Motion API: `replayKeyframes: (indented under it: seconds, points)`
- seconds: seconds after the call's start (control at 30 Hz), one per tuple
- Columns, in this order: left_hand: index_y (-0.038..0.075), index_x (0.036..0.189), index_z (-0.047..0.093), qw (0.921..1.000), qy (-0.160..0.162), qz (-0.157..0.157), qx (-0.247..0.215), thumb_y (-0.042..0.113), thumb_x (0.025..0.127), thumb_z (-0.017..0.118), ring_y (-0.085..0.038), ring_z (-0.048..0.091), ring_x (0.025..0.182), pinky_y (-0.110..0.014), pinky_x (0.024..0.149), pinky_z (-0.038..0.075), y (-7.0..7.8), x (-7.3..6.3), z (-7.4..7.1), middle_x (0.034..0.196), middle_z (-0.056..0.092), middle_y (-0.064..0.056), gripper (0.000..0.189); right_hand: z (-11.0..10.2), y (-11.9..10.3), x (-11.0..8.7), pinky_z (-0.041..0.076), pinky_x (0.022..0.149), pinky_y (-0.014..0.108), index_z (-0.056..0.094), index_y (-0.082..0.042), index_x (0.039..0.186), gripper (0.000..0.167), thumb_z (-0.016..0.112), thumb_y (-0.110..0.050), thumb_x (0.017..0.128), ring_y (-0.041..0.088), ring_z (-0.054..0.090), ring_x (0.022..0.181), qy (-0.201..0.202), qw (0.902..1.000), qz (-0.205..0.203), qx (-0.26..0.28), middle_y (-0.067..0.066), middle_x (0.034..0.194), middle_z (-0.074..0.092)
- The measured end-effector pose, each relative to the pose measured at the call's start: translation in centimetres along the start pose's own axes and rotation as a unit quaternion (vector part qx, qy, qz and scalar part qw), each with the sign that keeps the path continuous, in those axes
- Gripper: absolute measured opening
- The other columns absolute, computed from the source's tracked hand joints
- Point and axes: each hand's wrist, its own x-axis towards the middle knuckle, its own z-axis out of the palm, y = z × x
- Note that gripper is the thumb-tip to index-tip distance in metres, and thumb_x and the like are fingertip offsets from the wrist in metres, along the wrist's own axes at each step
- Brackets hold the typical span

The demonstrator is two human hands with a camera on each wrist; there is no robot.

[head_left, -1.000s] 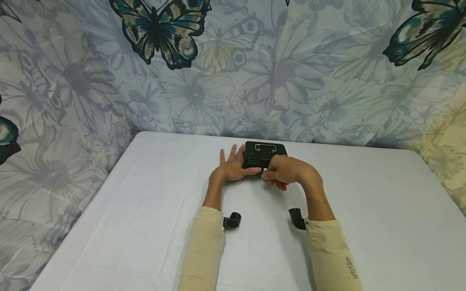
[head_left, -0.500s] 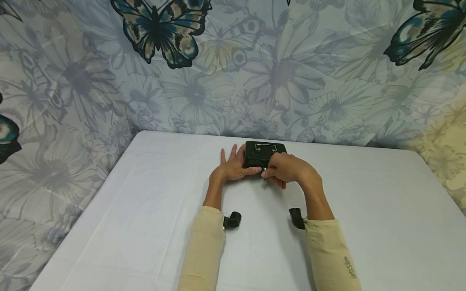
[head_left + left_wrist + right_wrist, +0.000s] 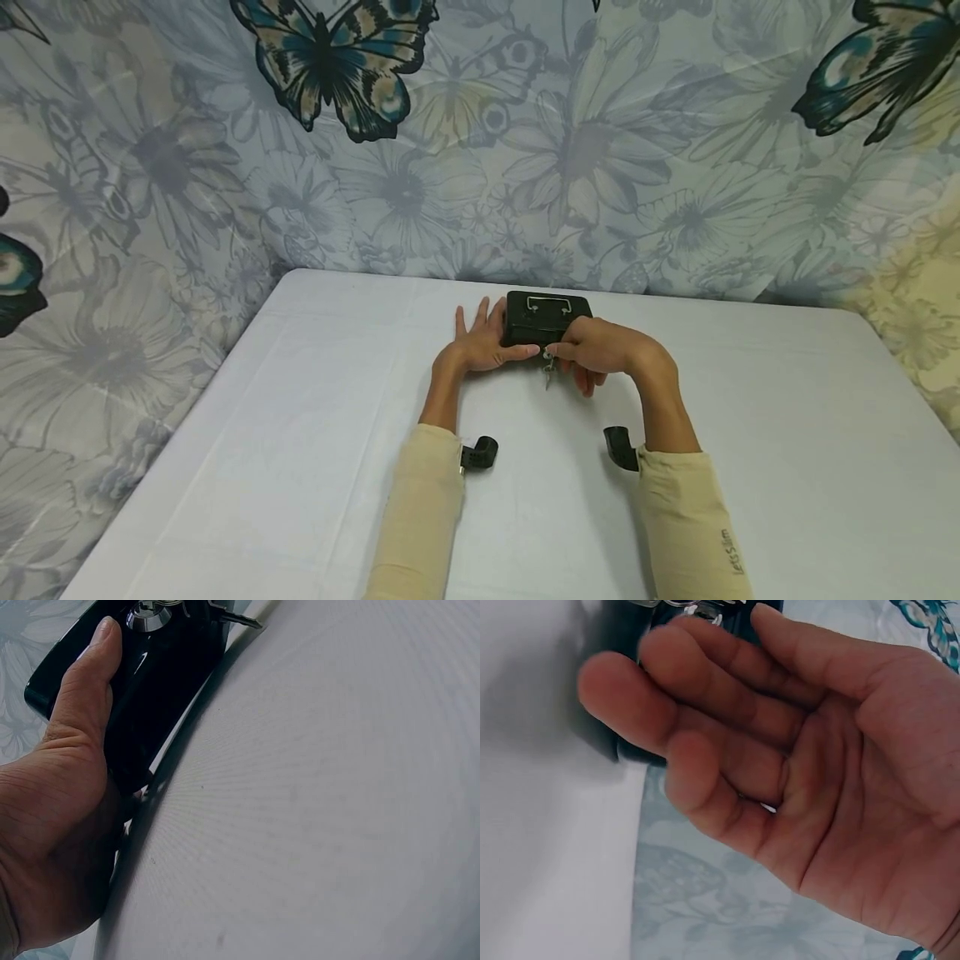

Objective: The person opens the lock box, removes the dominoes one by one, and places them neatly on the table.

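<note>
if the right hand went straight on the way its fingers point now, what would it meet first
Most likely the keys hanging at the front of the black box: in the head view the right hand points across at them. It may even touch them; depth is unclear.

Beige sleeves (image 3: pixel 416 512) — dark lettering (image 3: pixel 732 552) — black mounts (image 3: pixel 480 452)

A smooth, glossy black box (image 3: pixel 527 323) touches the left hand (image 3: pixel 482 347), with a shiny polished metal lock (image 3: pixel 148 618) just beyond that thumb. The keys (image 3: pixel 548 377) beside the right hand (image 3: pixel 600 346) look metallic too. From here, the tabletop (image 3: pixel 300 433) under both hands reads as matt white cloth, faintly creased; behind them, the sleeves (image 3: pixel 420 508) are matt fabric.
</note>
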Motion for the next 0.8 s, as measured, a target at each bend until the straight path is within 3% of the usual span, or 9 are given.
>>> replayKeyframes:
  seconds: [0.4, 0.63, 0.8]
  points:
    - [0.013, 0.169, -0.008, 1.0, 0.006, -0.005, 0.001, 0.067, 0.095, 0.053, -0.024, -0.015, 0.166, -0.059, 0.129, -0.021, 0.8, -0.88, -0.56, 0.179, -0.005, -0.009, 0.11, 0.19, 0.14, 0.26, 0.056, 0.066, 0.03, 0.071, 0.003, 0.099, 0.035, 0.047, -0.02, 0.11, 0.02, 0.071, 0.065, -0.023, 0.9993, -0.024, 0.018, 0.009, 0.069, 0.073]
    - [0.013, 0.169, -0.009, 1.0, 0.007, -0.004, 0.002, 0.069, 0.095, 0.052, -0.023, -0.016, 0.166, -0.057, 0.129, -0.023, 0.74, -0.87, -0.5, 0.179, -0.006, -0.008, 0.111, 0.29, 0.0, 0.15, 0.06, 0.071, 0.032, 0.068, 0.002, 0.095, 0.033, 0.05, -0.021, 0.11, 0.017, 0.072, 0.066, -0.038, 0.9989, 0.001, 0.027, 0.008, 0.068, 0.073]
    - [0.013, 0.169, -0.009, 1.0, 0.007, -0.005, 0.003, 0.069, 0.095, 0.052, -0.023, -0.016, 0.166, -0.058, 0.129, -0.023, 0.64, -0.84, -0.46, 0.179, -0.006, -0.008, 0.111, 0.41, -0.08, 0.1, 0.062, 0.072, 0.033, 0.066, 0.003, 0.1, 0.033, 0.046, -0.02, 0.111, 0.018, 0.073, 0.067, -0.044, 0.9981, 0.009, 0.041, 0.009, 0.069, 0.074]
